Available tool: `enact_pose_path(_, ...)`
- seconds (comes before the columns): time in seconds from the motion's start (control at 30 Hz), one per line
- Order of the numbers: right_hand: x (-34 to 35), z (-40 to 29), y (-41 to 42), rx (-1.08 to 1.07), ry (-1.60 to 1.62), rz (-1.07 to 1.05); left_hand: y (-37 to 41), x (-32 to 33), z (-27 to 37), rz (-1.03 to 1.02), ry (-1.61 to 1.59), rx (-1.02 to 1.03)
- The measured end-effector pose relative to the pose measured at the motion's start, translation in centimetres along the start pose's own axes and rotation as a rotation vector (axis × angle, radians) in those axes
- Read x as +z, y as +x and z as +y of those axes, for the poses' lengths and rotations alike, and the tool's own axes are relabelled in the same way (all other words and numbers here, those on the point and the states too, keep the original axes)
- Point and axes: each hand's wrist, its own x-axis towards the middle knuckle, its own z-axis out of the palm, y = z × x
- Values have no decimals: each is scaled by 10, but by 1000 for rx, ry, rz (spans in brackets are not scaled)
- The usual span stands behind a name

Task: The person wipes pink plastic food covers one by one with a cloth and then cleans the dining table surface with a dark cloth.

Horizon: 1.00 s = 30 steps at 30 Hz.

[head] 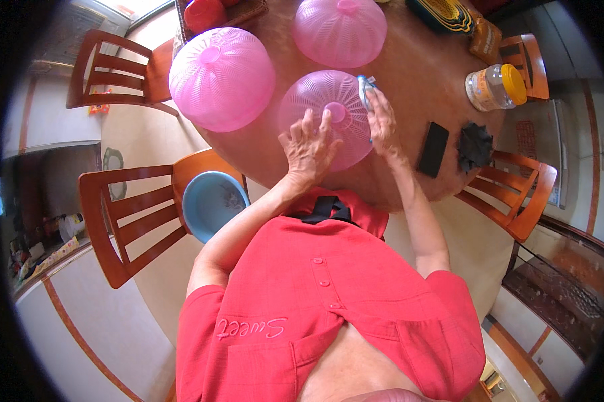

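Observation:
A translucent pink plastic mesh dome, like a food cover (314, 93), sits on the round table in front of me with its round knob up. My left hand (309, 151) lies on its near left side, fingers spread and fingertips close to the knob. On the dome's right side, my right hand (384, 123) presses a small blue and white cloth (366, 90) against the wall. The palm and fingers hide part of the cloth. Two more pink domes stand on the table: one at the left (221, 80) and one beyond (339, 37).
On the brown tabletop (407, 55) are a black phone-like slab (433, 149), dark crumpled material (475, 146), a yellow-lidded clear jar (493, 88), a brown packet (484, 40) and nested baskets (442, 15). A blue basin (201, 206) holding water rests on a wooden chair (131, 216) at my left.

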Motion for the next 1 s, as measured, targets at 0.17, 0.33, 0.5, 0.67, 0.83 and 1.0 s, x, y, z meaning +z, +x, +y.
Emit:
enact_pose_path(0.17,0,14,36,62,70,-121,2,-9,-6,-51,-111,156)
enact_pose_path(0.33,9,-18,19,-74,-60,-32,16,12,-18,164,-240,220)
enact_pose_path(0.5,5,-59,-49,-129,-181,7,13,14,-18,157,-234,219)
enact_pose_path(0.67,2,-43,-26,-82,-178,-38,12,8,-17,141,-227,255)
enact_pose_path(0.83,17,0,69,93,161,-310,12,17,-21,176,-267,242)
enact_pose_path(1.0,25,39,108,285,421,-591,15,16,-18,205,-242,243)
